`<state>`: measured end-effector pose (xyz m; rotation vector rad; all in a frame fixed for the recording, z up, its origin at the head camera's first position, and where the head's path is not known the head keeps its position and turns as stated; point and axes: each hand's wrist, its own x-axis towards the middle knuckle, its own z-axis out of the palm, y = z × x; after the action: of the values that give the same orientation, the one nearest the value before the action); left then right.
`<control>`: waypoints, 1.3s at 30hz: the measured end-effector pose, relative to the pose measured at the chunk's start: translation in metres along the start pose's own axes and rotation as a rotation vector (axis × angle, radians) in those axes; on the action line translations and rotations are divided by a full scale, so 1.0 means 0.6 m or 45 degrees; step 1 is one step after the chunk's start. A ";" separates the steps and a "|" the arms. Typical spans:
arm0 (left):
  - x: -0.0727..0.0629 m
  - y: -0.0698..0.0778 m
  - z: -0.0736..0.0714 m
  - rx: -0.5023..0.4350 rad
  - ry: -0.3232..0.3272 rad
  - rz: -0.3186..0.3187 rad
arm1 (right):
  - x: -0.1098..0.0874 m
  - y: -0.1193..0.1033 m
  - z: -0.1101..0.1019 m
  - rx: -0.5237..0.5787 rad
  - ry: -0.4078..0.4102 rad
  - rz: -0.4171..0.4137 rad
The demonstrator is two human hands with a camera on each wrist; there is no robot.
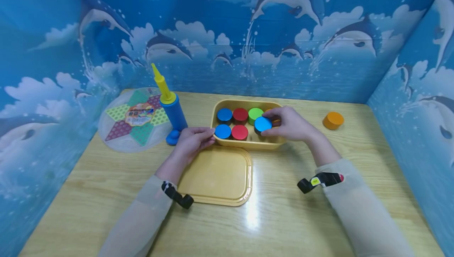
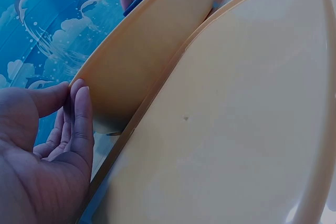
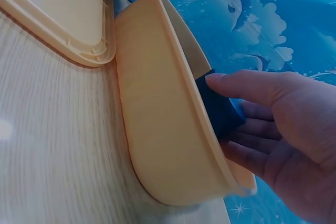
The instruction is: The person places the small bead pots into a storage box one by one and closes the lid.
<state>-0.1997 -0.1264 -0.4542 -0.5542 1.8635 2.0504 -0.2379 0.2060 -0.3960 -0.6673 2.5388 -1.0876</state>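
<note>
My right hand (image 1: 292,125) grips a blue cylinder block (image 1: 263,124) between thumb and fingers, over the right part of a yellow plastic box (image 1: 252,144). The right wrist view shows this block (image 3: 216,107) partly below the box's rim. At the box's left front corner, my left hand (image 1: 193,140) pinches the rim between thumb and fingers. Inside stand blue (image 1: 224,114), red (image 1: 240,114) and green (image 1: 255,113) cylinders at the back, with an orange one mostly hidden by my right hand. Another blue cylinder (image 1: 222,131) and a red one (image 1: 239,131) stand in front.
A yellow lid (image 1: 216,174) lies before the box. Left of it stands a blue and yellow hand pump (image 1: 173,111), beside a round patterned game board (image 1: 138,123). An orange cylinder (image 1: 333,120) sits at the right. Dolphin-printed walls (image 1: 213,52) enclose the table.
</note>
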 end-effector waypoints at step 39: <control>-0.005 -0.001 0.001 0.002 0.002 0.011 | 0.032 0.006 0.028 -0.019 -0.225 0.015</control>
<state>-0.1971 -0.1257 -0.4533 -0.5486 1.8721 2.0542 -0.2476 0.1881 -0.4114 -0.7178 2.3995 -0.9614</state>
